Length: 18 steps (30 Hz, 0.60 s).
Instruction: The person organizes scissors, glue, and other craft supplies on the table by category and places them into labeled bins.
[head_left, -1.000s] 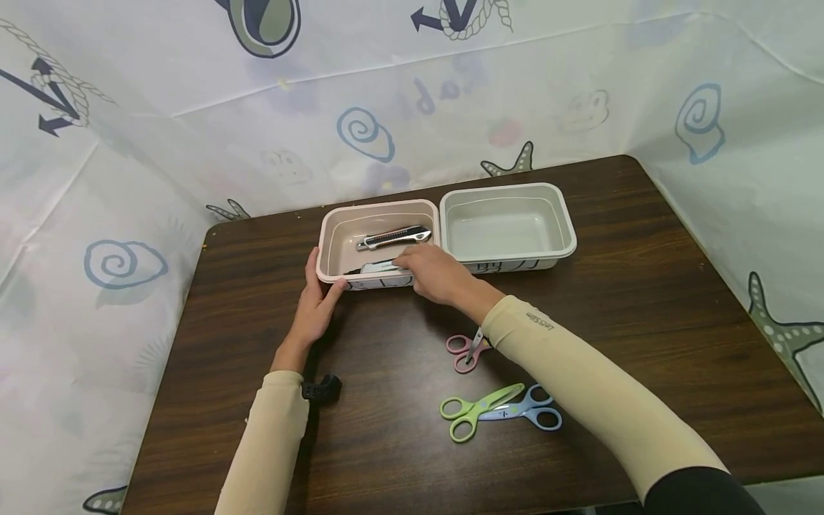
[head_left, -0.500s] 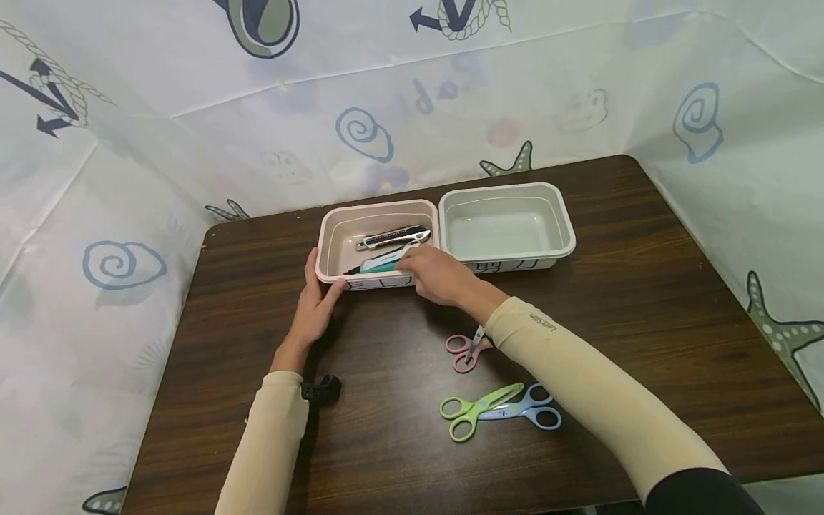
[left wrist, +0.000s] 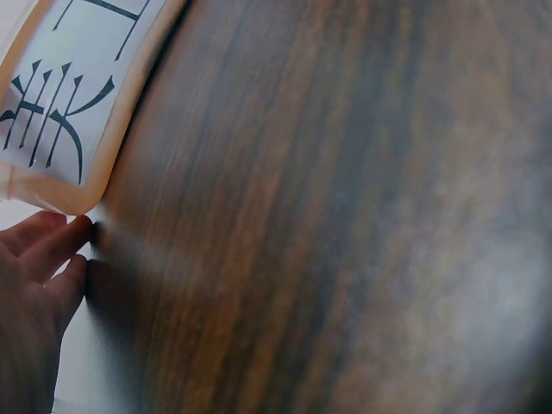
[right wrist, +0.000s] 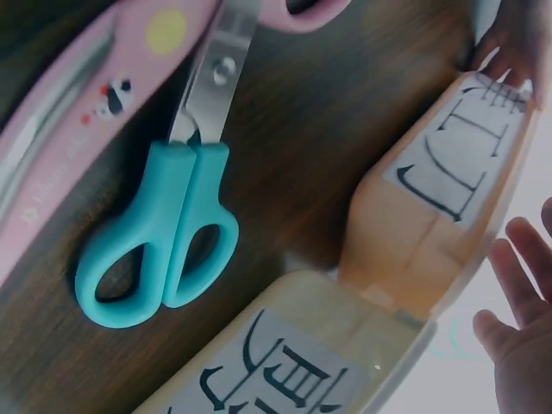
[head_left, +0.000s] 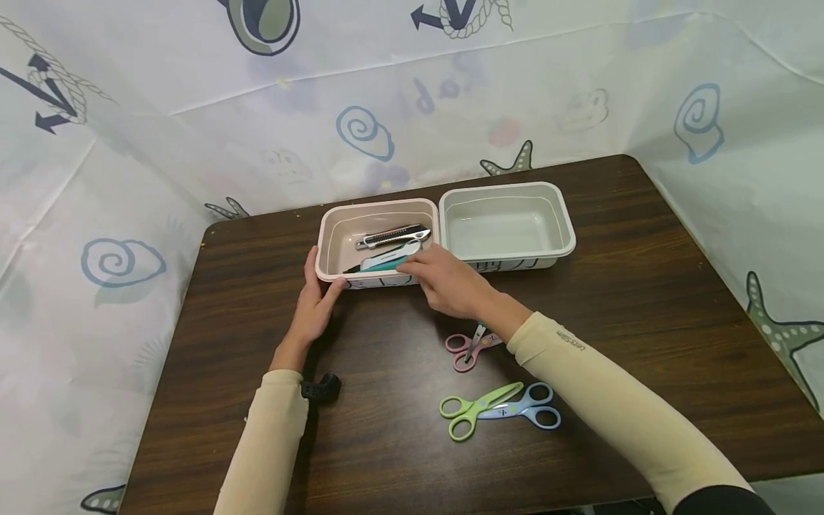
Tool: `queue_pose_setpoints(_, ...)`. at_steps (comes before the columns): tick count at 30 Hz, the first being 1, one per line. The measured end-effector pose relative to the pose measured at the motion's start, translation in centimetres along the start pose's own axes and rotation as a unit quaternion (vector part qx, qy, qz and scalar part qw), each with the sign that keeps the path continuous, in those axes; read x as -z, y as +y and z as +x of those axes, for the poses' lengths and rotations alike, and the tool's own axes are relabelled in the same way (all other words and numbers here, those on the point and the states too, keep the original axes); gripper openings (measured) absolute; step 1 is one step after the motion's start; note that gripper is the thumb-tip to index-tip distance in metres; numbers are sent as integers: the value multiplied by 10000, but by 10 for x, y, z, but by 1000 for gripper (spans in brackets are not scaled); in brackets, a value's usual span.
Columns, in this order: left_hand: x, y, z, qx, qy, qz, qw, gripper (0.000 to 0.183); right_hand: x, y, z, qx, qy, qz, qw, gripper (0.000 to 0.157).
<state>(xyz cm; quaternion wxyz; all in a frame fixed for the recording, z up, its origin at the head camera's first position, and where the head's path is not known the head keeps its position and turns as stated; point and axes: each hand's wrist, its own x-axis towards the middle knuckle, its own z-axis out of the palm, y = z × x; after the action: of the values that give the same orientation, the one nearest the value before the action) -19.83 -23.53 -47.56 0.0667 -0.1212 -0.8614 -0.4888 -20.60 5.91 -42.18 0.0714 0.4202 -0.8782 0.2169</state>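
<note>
Gripping pink bin (head_left: 380, 213) w/ L fingers (head_left: 311, 265), R fingers (right wrist: 519, 289) loosely apart, nr teal tool (head_left: 386, 265)

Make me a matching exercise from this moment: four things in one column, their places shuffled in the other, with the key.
Things
1. Lime-green plastic scissors
2. Slim silver-and-black box cutter
3. Pale grey-green rectangular plastic bin
4. Teal-handled scissors with metal blades

Places
A. Standing just right of the pale pink rectangular plastic bin, in the head view
B. Blades lying across the pink plastic scissors
C. On the table, overlapping the light blue plastic scissors
D. Lying inside the pale pink bin

Pairs: 1-C, 2-D, 3-A, 4-B
</note>
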Motion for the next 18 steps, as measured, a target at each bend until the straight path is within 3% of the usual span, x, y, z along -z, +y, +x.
queue_pose_setpoints(8,0,1,0,-7,-23,-61,10000,79,11,-18,-28,545,200,-30,9983,35)
queue_pose_setpoints(14,-1,3,0,-21,-24,-39,10000,79,16,-31,-68,858,-369,-58,9956,32)
queue_pose_setpoints(18,0,3,0,-49,12,-56,10000,79,9,-41,-96,931,-845,-278,9917,28)
